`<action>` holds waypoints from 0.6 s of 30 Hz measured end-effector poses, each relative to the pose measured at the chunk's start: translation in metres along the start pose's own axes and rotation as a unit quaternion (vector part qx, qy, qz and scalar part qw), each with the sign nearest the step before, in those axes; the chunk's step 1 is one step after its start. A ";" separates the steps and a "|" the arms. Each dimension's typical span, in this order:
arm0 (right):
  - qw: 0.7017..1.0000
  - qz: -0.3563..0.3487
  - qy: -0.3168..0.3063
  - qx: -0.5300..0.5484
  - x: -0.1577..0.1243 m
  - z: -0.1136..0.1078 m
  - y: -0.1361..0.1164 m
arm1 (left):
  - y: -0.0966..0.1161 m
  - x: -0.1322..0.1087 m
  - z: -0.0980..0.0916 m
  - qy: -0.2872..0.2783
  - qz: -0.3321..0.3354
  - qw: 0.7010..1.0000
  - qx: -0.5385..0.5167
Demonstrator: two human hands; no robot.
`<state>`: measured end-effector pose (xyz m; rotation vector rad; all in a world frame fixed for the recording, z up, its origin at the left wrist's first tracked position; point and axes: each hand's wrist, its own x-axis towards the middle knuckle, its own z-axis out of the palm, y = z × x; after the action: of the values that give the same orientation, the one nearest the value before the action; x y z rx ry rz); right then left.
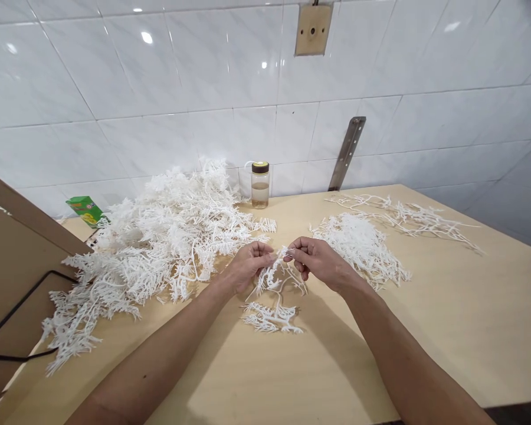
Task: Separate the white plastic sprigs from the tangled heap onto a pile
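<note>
My left hand (251, 264) and my right hand (312, 260) meet over the middle of the table, fingers pinched on a white branching plastic sprig (272, 278). The left grips its side, while the right thumb and forefinger close on its upper tip. Below the hands a feathery white piece (272, 317) lies on the wood; whether it joins the held sprig I cannot tell. Left of them rises a large heap of white plastic sprigs (172, 224). Beyond my right hand sits a smaller pile of short white sprigs (358, 245).
Bare white stems (416, 218) lie at the table's (460, 313) back right. A bottle of liquid (260, 192) stands by the tiled wall, with a metal bracket (347, 153) to its right. A green box (86, 209) and a cardboard box (22, 265) are at the left.
</note>
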<state>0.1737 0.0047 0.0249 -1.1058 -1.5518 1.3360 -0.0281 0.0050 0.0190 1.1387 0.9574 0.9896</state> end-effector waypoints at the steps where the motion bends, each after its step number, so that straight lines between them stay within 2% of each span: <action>1: 1.000 0.000 -0.004 0.003 0.000 0.000 0.000 | 0.000 -0.001 0.001 0.028 0.019 0.999 0.009; 3: 1.000 0.003 -0.007 0.012 0.001 0.002 0.001 | 0.000 -0.003 0.004 0.060 0.064 0.995 0.051; 7: 0.999 0.005 -0.001 0.034 0.003 0.006 0.001 | 0.003 -0.007 0.007 0.041 0.125 0.976 0.173; 10: 1.000 0.003 -0.005 0.027 0.002 0.007 0.001 | 0.003 -0.007 0.007 0.060 0.153 0.954 0.250; 14: 1.000 -0.012 -0.011 -0.023 0.001 0.003 0.001 | 0.005 -0.008 0.007 0.079 0.163 0.939 0.294; 18: 0.995 -0.020 0.007 -0.096 0.000 -0.004 0.000 | 0.008 -0.011 0.008 0.043 0.147 0.948 0.280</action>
<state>0.1773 0.0063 0.0256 -1.1909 -1.7117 1.1686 -0.0249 -0.0063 0.0293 1.7645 1.2057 1.0397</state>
